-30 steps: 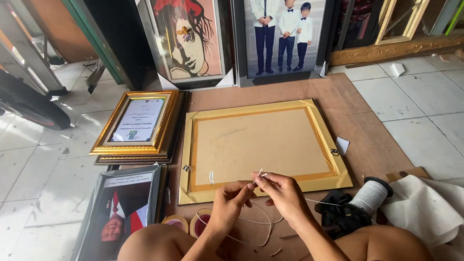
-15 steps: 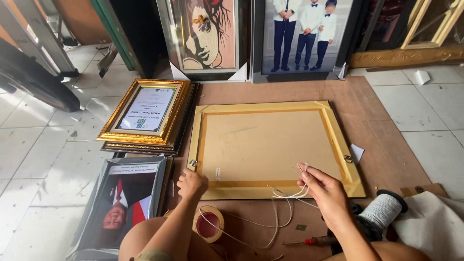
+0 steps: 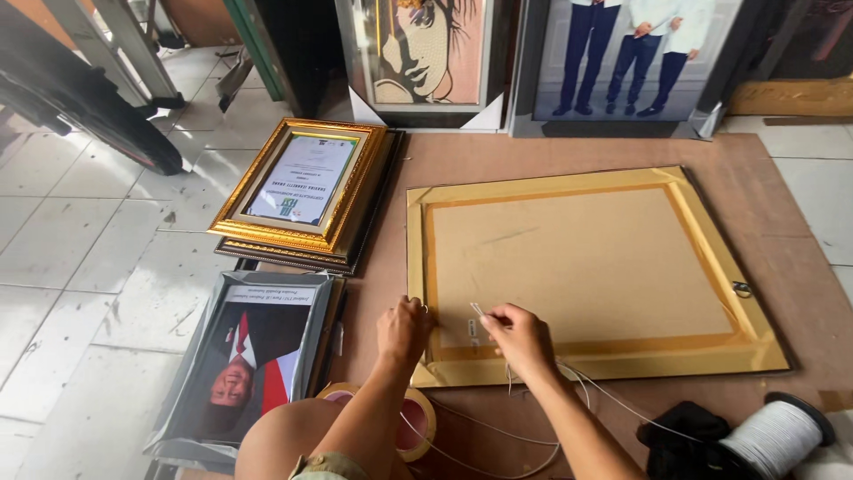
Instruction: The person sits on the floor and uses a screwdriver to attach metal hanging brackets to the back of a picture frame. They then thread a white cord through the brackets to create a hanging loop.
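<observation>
A gold picture frame lies face down on a brown board, its tan backing up. My left hand rests on the frame's left edge at a small metal ring. Just to its right, my right hand pinches the end of a white string above the backing. The string trails off the frame's near edge toward a white spool at the lower right. A second metal ring sits on the frame's right edge.
A gold framed certificate is stacked on dark frames at left. A wrapped portrait lies on the tiled floor below it. A tape roll sits under my left arm. Large framed pictures lean at the back. Black cloth lies by the spool.
The view has shifted to the right. My right hand has carried the string end left across the frame, close to my left hand, which stays at the left-edge ring.
</observation>
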